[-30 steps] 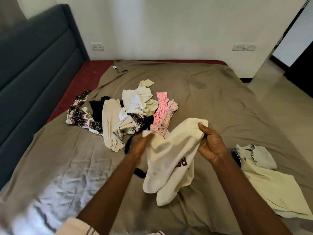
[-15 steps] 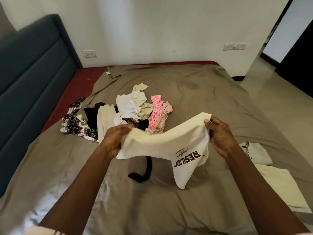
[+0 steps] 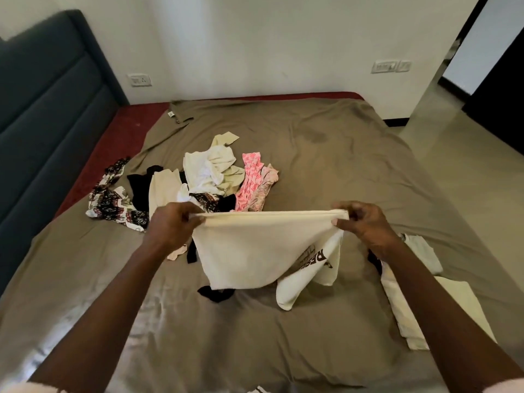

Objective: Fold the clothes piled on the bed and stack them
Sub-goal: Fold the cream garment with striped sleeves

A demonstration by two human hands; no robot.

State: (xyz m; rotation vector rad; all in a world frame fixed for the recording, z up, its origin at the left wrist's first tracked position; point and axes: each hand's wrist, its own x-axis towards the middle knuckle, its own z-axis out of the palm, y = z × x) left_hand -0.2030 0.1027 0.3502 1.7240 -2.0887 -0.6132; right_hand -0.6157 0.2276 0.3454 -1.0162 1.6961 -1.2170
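Cream T-shirt [image 3: 249,251] is held stretched above the bed [image 3: 326,154], its top edge pinched in the fingers of the left hand [image 3: 173,225] and right hand [image 3: 363,225]. The pile [image 3: 198,180] lies at 11 o'clock. Corners are best levelled before the shirt is lowered flat.

The light is even and fairly dim, falling softly across the white wall [image 3: 255,38]. A pale sheen glares on the sheet [image 3: 136,321] at the lower left, and the doorway [image 3: 482,38] glows bright. The shirt [image 3: 249,251] casts a faint shadow beneath it. Wide-angle distortion curves the headboard [image 3: 42,109], and fine detail is slightly soft.
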